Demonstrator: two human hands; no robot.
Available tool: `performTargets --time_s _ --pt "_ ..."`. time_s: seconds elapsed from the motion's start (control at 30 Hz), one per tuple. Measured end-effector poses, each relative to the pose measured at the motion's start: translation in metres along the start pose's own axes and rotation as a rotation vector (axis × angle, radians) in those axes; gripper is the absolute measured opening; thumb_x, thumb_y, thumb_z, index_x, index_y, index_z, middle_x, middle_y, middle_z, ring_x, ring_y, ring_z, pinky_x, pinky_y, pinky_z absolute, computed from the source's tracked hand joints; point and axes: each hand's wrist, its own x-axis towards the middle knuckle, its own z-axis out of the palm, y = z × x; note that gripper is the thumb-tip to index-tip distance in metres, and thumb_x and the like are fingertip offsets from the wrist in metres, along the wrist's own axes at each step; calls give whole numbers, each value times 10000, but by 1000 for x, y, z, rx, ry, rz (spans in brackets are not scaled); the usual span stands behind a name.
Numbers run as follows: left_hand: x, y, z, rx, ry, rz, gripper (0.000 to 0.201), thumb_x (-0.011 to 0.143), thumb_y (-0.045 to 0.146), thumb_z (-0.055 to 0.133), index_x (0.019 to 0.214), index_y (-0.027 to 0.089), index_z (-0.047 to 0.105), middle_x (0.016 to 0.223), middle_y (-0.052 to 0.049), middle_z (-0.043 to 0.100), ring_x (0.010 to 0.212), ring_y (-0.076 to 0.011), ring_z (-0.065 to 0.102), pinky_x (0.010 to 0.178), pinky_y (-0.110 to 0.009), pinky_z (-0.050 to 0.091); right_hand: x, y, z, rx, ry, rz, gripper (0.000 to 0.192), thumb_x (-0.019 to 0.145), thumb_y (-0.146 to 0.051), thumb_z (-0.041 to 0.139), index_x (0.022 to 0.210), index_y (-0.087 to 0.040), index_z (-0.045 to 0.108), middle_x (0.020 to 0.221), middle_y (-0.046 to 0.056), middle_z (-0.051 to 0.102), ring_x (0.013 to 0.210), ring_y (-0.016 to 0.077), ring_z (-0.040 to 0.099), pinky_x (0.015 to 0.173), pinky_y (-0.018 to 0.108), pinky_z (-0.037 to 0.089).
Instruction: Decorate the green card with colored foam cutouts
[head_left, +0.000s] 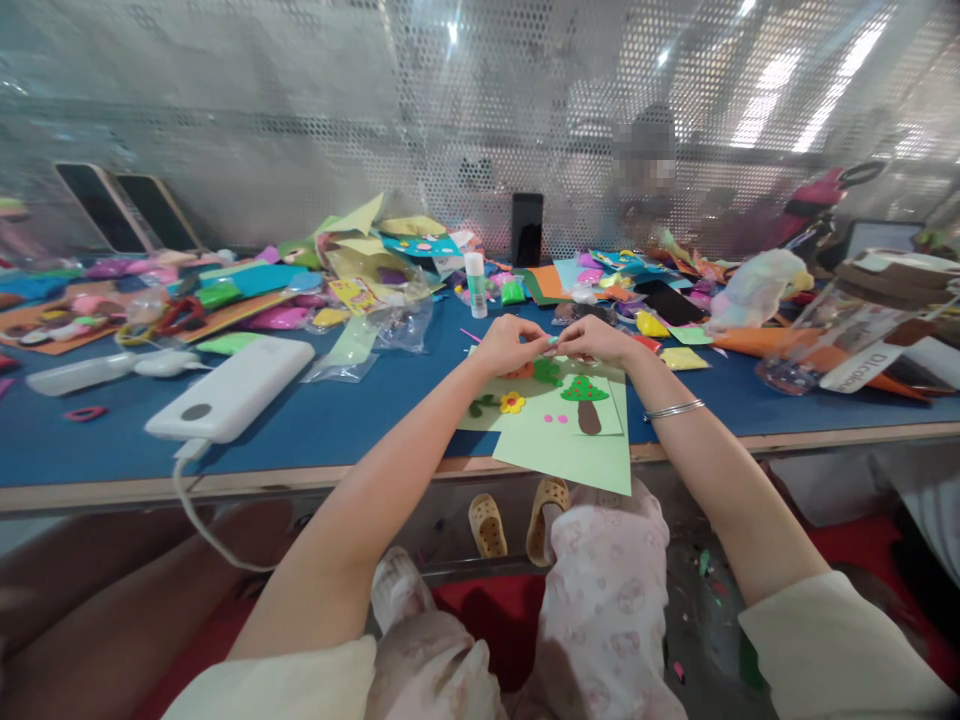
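My left hand [513, 345] and my right hand [595, 340] meet fingertip to fingertip above the table's front part. Both are closed in a pinch on a tiny blue-green piece of what looks like modelling clay [553, 340]. Beneath them lies a light green paper sheet [562, 455] that hangs a little over the table edge. On it are a clay tree [585, 392] with a red-dotted green crown and brown trunk, a yellow clay flower [513, 402] and two pink dots [555, 419]. My hands partly hide orange and green shapes at the top.
A glue stick [476, 285] stands behind my left hand, and a phone [527, 230] leans on the perforated metal wall. A white power bank [232, 390] with a cable lies left. Colourful clay packets and papers crowd the table's back. A clear bottle [847, 320] is at right.
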Motion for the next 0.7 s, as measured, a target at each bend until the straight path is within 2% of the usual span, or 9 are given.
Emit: performTargets --time_s 0.13,0.3,0.53,0.7 --pt "-1 1 1 -11 18 21 307 778 420 584 858 157 720 757 -47 700 674 -127 591 598 -222 441 1 2 -2 -14 29 5 253 737 -342 638 735 -93 686 443 -26 436 401 53 342 403 213 250" --pt "1 1 1 43 71 35 288 807 382 556 826 151 727 786 -51 709 660 -124 587 598 -221 438 1 3 -1 -2 38 -7 272 725 -365 659 772 -101 703 444 -27 436 402 57 348 396 215 249" --pt "3 1 -1 102 192 47 281 813 372 558 785 136 708 714 -35 696 610 -112 560 582 -220 408 1 1 2 82 18 -11 229 728 -299 631 804 -99 713 456 -30 441 411 61 366 394 209 271" --pt "0 6 -3 125 257 84 297 849 376 519 822 148 707 799 -40 709 661 -121 587 644 -228 427 1 -1 2 148 7 8 201 701 -234 610 804 -97 714 471 -26 463 434 66 390 408 201 276"
